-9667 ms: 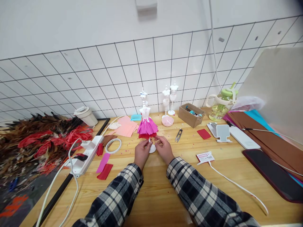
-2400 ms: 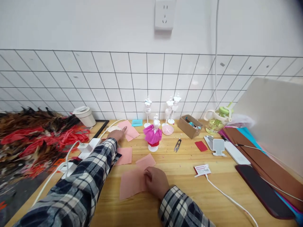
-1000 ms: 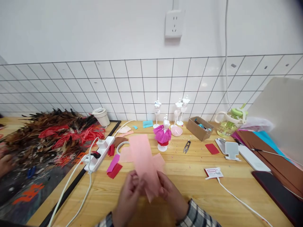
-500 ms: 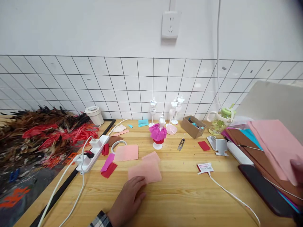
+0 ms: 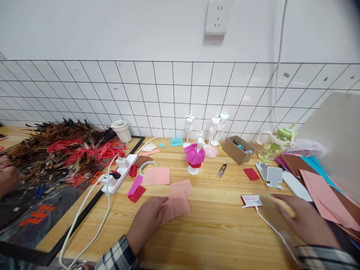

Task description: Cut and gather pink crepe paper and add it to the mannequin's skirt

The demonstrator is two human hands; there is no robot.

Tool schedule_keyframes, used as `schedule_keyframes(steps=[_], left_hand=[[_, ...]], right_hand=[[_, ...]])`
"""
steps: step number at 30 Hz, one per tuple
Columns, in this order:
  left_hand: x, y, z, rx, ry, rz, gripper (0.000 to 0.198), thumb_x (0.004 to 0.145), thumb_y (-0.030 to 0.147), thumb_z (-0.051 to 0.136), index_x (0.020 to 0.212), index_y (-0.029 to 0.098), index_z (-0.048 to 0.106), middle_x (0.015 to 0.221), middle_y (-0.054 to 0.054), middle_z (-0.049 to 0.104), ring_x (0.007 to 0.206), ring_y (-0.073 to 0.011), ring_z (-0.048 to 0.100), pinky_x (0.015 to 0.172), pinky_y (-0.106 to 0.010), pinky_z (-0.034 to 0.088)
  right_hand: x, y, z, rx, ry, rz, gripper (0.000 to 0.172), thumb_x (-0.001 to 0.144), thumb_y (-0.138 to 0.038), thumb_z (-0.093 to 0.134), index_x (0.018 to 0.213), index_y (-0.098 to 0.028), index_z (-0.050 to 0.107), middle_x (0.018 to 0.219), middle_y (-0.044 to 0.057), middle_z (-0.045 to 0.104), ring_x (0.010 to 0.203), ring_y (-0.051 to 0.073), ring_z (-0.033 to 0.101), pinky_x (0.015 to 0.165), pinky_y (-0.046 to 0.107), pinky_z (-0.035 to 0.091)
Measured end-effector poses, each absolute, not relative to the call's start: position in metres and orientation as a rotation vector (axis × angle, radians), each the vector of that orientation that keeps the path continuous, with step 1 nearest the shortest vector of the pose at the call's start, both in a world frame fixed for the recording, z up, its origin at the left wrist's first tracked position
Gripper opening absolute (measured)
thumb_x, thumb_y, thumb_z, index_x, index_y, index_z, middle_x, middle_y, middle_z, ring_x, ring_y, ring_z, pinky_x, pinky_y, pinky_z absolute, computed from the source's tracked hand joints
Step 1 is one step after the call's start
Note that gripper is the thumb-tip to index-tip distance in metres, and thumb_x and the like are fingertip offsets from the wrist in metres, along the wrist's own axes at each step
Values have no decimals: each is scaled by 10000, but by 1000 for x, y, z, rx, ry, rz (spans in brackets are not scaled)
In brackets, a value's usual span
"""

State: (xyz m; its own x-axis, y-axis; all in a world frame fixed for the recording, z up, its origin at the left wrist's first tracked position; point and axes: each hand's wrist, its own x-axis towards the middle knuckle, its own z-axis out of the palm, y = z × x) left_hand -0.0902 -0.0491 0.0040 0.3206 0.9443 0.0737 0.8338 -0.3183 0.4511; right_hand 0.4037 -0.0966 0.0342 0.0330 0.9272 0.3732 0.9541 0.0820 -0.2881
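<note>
My left hand point(image 5: 147, 221) is at the left edge of a pink crepe paper piece point(image 5: 179, 206), its fingers closed together on that edge. Another pink strip point(image 5: 182, 185) lies against the back of this piece. My right hand point(image 5: 308, 221), smeared by motion, is over the right of the table, just right of a small white-labelled device point(image 5: 251, 201) with a white cable. Whether it holds anything cannot be made out. Behind my left hand lie a pink square point(image 5: 159, 176), a magenta piece point(image 5: 135, 185) and a red piece point(image 5: 137, 194).
A small dress form in a magenta ruffle point(image 5: 194, 153) stands mid-table, with white forms point(image 5: 215, 125) behind. Thread snips point(image 5: 222, 170), a cardboard box point(image 5: 239, 150) and a green-lidded jug point(image 5: 277, 144) are rightward. Leftward are a power strip point(image 5: 119, 176), feathers point(image 5: 56, 146) and another person's hand point(image 5: 8, 180).
My right hand has come from the paper stack at the right edge toward the middle; the pink sheets there now lie lower. My left fingers have moved onto the pink paper's edge. The view shifted left.
</note>
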Motion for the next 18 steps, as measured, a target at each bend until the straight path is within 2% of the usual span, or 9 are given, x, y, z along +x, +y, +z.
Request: schedule_keyframes(steps=[4, 7, 9, 11, 14, 18], left_hand=[[-82, -25, 8, 2180, 1805, 290, 475, 761, 392, 648, 1166, 147, 600, 1142, -153, 630, 1072, -311, 559, 912, -418, 404], [-80, -13, 6, 2114, 1843, 158, 349, 670, 371, 707, 956, 185, 637, 1027, -105, 633, 1000, -300, 558, 802, -370, 393], [-83, -7, 5, 2071, 1840, 154, 257, 658, 364, 706, 827, 190, 623, 950, -77, 629, 939, -283, 557, 741, -339, 373], [-89, -3, 6, 1960, 1822, 237, 223, 664, 347, 694, 773, 182, 590, 845, -50, 615, 842, -249, 558, 678, -306, 357], [-99, -4, 12, 1610, 1646, 496, 254, 674, 343, 703, 788, 169, 559, 714, -4, 587, 716, -195, 558, 620, -270, 365], [-107, -14, 24, 1051, 1137, 692, 384, 667, 386, 773, 928, 144, 629, 850, -48, 690, 803, -198, 642, 745, -286, 472]], right_hand=[[322, -48, -7, -1655, -2225, 204, 335, 920, -370, 464, 1131, -219, 675, 1184, 110, 663, 1121, 261, 585, 1000, 454, 450], [275, -17, -14, -1658, -2254, 163, 385, 913, -232, 418, 1227, -178, 635, 1298, 115, 605, 1212, 239, 527, 1061, 411, 391], [261, 6, -15, -1845, -2132, 52, 516, 863, -68, 355, 1340, -128, 543, 1389, 136, 531, 1285, 225, 466, 1084, 384, 353], [256, 28, -19, -1999, -2070, -20, 624, 829, 9, 318, 1419, -143, 453, 1455, 115, 467, 1346, 221, 398, 1086, 390, 326], [258, 47, -29, -2106, -2087, -26, 576, 887, -38, 313, 1406, -232, 471, 1433, 79, 501, 1339, 239, 395, 1071, 458, 298], [261, 50, -36, -2071, -2122, -117, 376, 915, -124, 395, 1144, -217, 679, 1156, 108, 662, 1129, 248, 521, 1060, 442, 282]])
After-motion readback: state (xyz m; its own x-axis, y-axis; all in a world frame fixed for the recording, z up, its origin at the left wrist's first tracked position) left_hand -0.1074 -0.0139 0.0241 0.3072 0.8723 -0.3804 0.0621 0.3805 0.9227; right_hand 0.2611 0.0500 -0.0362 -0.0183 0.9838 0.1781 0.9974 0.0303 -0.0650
